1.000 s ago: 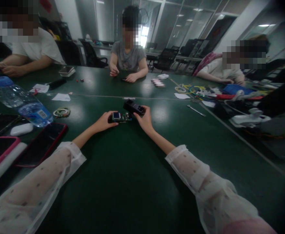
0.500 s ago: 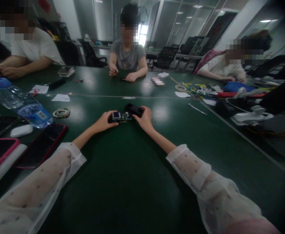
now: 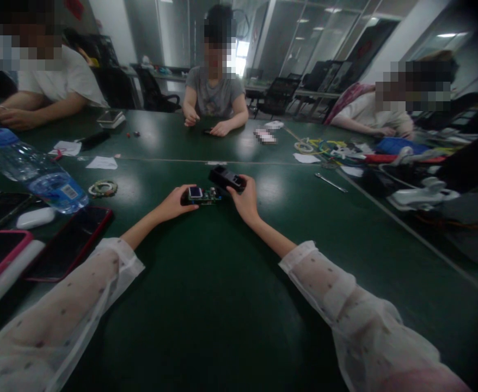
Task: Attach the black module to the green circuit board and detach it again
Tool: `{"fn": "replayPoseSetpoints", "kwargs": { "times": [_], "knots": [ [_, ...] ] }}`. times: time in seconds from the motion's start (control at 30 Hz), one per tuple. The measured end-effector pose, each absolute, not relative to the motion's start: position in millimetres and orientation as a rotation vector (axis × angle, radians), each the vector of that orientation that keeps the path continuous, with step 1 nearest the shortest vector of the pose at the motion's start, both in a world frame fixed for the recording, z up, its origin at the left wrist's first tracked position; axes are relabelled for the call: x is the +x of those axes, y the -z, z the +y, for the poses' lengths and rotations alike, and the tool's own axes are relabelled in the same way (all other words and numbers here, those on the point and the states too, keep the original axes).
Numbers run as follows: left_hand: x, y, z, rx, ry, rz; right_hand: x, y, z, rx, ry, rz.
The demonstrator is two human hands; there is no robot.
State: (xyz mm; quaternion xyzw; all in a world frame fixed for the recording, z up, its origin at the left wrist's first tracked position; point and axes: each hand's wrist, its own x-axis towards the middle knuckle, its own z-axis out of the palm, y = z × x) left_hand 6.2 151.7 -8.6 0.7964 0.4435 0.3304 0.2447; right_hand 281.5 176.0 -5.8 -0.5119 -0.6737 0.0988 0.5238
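the left hand point(image 3: 177, 204) pinches the left end of a small green circuit board point(image 3: 209, 196), thumb along its near edge and fingers curled about the far side; a square display point(image 3: 195, 193) sits on the board beside that grip. the right hand point(image 3: 246, 199) pinches the right end of a black plastic housing point(image 3: 224, 178) between thumb and fingers. the housing slants over the board's far right edge; whether the two touch i cannot tell. both are over the green table point(image 3: 206, 283), just short of the seam point(image 3: 161, 160) that runs across it.

a broad stretch of bare tabletop opens between the forearms, from the board to the near side of the view. to the right, there is room as far as the wrench point(image 3: 331, 183), which lies near the slanting seam point(image 3: 406, 228); colored cables point(image 3: 324, 148) are heaped beyond. room on the left is tighter: a beaded bracelet point(image 3: 103, 189), then a water bottle point(image 3: 55, 185), with a red-edged phone point(image 3: 75, 242) close to the left sleeve point(image 3: 67, 305). across the table, a person in a gray shirt point(image 3: 215, 95) sits with both forearms by the far edge.
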Motion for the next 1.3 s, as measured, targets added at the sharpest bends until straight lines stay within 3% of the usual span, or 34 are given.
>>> {"fn": "replayPoseSetpoints", "kwargs": {
  "times": [0.27,1.3],
  "knots": [
    [7.7,9.6,154.0,2.117,-0.943,1.171,272.6,-6.7,158.5,-0.858,-0.261,-1.889],
    [10.9,0.2,146.7,2.068,-0.954,1.232,271.8,-8.9,158.4,-0.871,-0.413,-2.196]
  ]
}}
